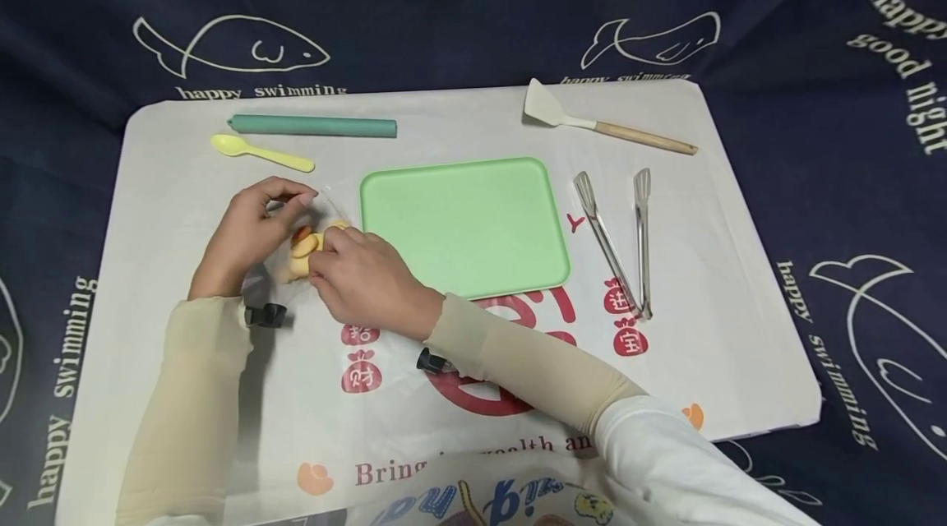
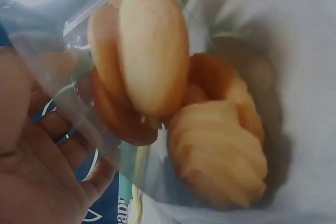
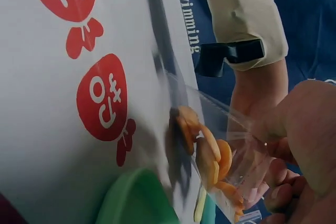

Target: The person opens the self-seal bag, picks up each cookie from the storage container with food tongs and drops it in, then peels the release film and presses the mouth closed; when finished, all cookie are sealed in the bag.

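A clear plastic bag with several golden biscuits in it is between my two hands, left of the green tray. My left hand pinches the bag's film at its far left side, thumb and forefinger close together. From the right, my right hand grips the bag's edge with curled fingers. Smooth oval biscuits and a ridged biscuit show through the film in the left wrist view. In the head view, the right hand covers part of the bag.
Just right of the hands lies a green tray. Metal tongs lie beyond it, spread apart. A spatula is at the back right. A teal stick and a yellow spoon lie at the back left.
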A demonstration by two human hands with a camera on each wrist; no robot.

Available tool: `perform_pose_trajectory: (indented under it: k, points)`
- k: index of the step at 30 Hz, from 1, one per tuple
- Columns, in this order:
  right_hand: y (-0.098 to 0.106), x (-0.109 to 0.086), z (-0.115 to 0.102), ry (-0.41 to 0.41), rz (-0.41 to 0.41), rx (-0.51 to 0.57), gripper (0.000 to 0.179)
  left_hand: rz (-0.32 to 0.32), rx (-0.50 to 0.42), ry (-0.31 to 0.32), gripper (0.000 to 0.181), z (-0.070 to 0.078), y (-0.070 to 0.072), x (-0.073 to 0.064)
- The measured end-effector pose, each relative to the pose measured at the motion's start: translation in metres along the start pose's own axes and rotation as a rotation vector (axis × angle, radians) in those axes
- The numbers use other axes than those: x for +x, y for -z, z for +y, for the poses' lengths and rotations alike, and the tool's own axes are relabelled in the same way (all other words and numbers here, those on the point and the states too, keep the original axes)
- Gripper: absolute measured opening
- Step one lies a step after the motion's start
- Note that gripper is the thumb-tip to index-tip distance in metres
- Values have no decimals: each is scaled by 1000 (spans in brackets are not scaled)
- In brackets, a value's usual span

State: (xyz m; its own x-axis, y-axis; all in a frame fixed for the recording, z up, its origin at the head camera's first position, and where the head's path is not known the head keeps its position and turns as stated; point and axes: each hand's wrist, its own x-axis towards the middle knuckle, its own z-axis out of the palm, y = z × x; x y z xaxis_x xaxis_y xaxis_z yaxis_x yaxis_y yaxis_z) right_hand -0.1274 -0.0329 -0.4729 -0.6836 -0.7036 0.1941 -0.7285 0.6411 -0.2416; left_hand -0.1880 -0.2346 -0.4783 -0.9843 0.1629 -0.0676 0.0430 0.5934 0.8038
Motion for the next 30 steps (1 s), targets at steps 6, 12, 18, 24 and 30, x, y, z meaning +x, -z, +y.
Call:
perform_pose_trajectory:
  k: [6, 12, 18, 24, 30]
  points:
    - [8, -14, 4, -23, -40, -27, 16, 33, -19, -24, 33, 3, -4, 1]
    - [8, -29, 13, -14, -46, -3, 16, 33, -64, -18, 36, 5, -9, 0]
    - [4, -38, 24, -18, -28, 35, 16, -8, -104, -21, 38, 8, -16, -1]
    - [5, -41, 23, 48, 110, 79, 18, 178, -240, -50, 34, 8, -15, -4]
    - [4, -42, 28, 22, 125, 67, 18, 107, -260, -23, 34, 10, -17, -4]
